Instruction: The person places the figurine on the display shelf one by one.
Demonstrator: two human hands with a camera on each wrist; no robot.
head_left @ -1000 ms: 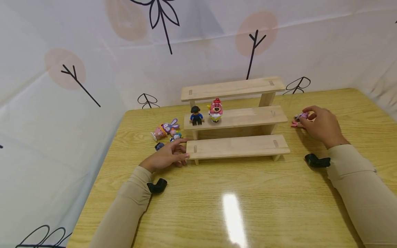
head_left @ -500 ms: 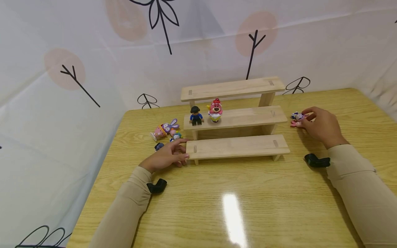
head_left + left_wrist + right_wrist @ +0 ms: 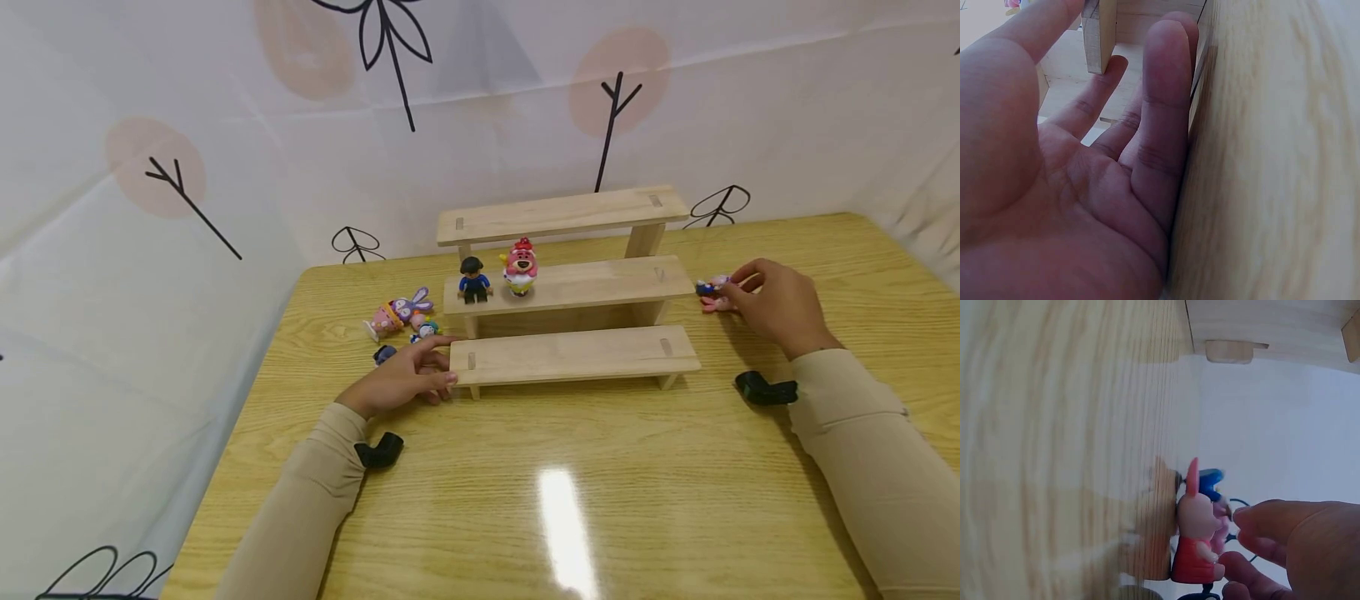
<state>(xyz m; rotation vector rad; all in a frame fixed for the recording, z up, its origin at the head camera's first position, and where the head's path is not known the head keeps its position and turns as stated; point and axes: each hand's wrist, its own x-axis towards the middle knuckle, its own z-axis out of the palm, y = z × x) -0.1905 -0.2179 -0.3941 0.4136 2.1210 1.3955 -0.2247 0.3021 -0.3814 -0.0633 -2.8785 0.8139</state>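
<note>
"Where is the small blue, white and pink figure?"

"Right of the stepped pale-wood stand, pinched by the right hand. I can't tell whether it touches the table. A long-eared pink figure in a red dress lies just beside it."

"And the surface?"

"A yellowish wood-grain table, a bright reflection near the front. On the stand's middle step are a black-capped figure in blue and a pink bear figure with a red hat."

"The room?"

"White cloth behind and on the left, printed with black plant outlines and peach blotches."

"How are the hands?"

"The right thumb and a finger close on that small figure. The left hand clasps the left end of the lowest step, thumb and fingers spread across it; a purple-eared rabbit figure lies near, beyond it."
</note>
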